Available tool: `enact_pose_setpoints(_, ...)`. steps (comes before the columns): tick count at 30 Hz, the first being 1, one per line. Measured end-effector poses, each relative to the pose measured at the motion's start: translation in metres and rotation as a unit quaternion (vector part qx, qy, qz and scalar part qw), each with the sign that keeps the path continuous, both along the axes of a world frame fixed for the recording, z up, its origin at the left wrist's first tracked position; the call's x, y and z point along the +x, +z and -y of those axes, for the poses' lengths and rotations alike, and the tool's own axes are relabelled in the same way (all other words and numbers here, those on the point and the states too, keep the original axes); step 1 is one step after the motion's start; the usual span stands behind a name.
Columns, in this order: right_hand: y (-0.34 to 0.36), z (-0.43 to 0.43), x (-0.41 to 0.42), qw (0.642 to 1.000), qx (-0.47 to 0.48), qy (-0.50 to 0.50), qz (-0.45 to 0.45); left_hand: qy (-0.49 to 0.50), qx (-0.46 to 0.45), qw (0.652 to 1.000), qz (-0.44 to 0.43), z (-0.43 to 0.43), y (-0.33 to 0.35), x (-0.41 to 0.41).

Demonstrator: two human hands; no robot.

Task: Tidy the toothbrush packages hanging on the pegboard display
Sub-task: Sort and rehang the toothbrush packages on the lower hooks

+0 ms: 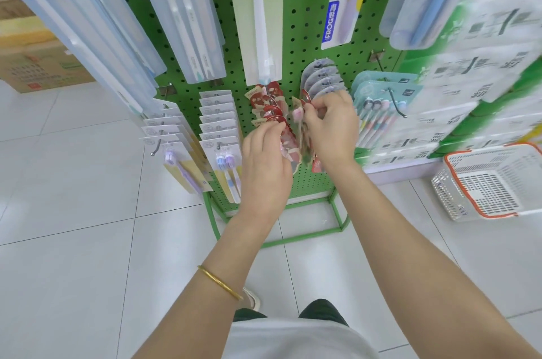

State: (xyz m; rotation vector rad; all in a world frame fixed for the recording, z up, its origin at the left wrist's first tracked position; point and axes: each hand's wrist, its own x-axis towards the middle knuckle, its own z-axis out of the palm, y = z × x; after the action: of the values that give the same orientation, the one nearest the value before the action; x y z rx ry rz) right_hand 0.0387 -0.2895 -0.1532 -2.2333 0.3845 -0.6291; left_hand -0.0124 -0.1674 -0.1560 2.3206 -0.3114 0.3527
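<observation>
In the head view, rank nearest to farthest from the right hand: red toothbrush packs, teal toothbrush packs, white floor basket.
1. Red toothbrush packs: pinched by the right hand, mid-board.
2. Teal toothbrush packs: hanging just to its right.
3. White basket: on the floor, far right.

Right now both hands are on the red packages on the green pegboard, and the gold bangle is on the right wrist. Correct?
Not quite. The bangle is on the left wrist, as the head view shows. The rest stands: the left hand and right hand both hold the red packages on the green pegboard.
</observation>
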Motion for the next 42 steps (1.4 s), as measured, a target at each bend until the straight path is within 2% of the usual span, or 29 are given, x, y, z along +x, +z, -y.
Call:
enact_pose_setpoints(6,0.014,0.013,-0.052,0.995,0.061,-0.019,0.076,-0.010,-0.043,0.999,0.022,0.018,0.006,-0.016)
enact_pose_setpoints(11,0.021,0.042,-0.093,0.986,0.141,-0.021,0.088,-0.044,-0.088,0.995,-0.031,0.041,0.017,-0.036)
enact_pose_setpoints(14,0.025,0.060,-0.114,0.977,0.196,0.003,0.082,-0.085,-0.145,0.977,-0.128,0.055,0.016,-0.046)
enact_pose_setpoints(18,0.027,0.076,-0.135,0.971,0.224,0.020,0.075,-0.155,-0.281,0.908,-0.270,0.073,0.016,-0.060)
enact_pose_setpoints(23,0.018,0.086,-0.148,0.969,0.241,-0.024,0.055,-0.117,-0.327,0.895,-0.280,0.085,0.012,-0.069)
enact_pose_setpoints(26,-0.006,0.087,-0.159,0.970,0.240,-0.048,-0.019,-0.073,-0.340,0.896,-0.277,0.089,0.010,-0.067)
enact_pose_setpoints(28,-0.023,0.079,-0.171,0.957,0.279,-0.015,-0.073,-0.049,-0.360,0.890,-0.276,0.091,0.006,-0.063)
enact_pose_setpoints(31,-0.034,0.055,-0.184,0.928,0.367,0.021,-0.057,-0.025,-0.395,0.877,-0.272,0.094,0.001,-0.061)
enact_pose_setpoints(33,-0.033,0.047,-0.184,0.902,0.430,-0.006,-0.025,-0.015,-0.373,0.894,-0.248,0.098,-0.004,-0.067)
enact_pose_setpoints(36,-0.028,0.051,-0.178,0.857,0.513,-0.036,0.008,-0.051,-0.228,0.956,-0.178,0.100,-0.011,-0.080)
enact_pose_setpoints(42,-0.018,0.068,-0.167,0.819,0.568,-0.073,0.050,-0.178,-0.003,0.976,-0.127,0.093,-0.023,-0.098)
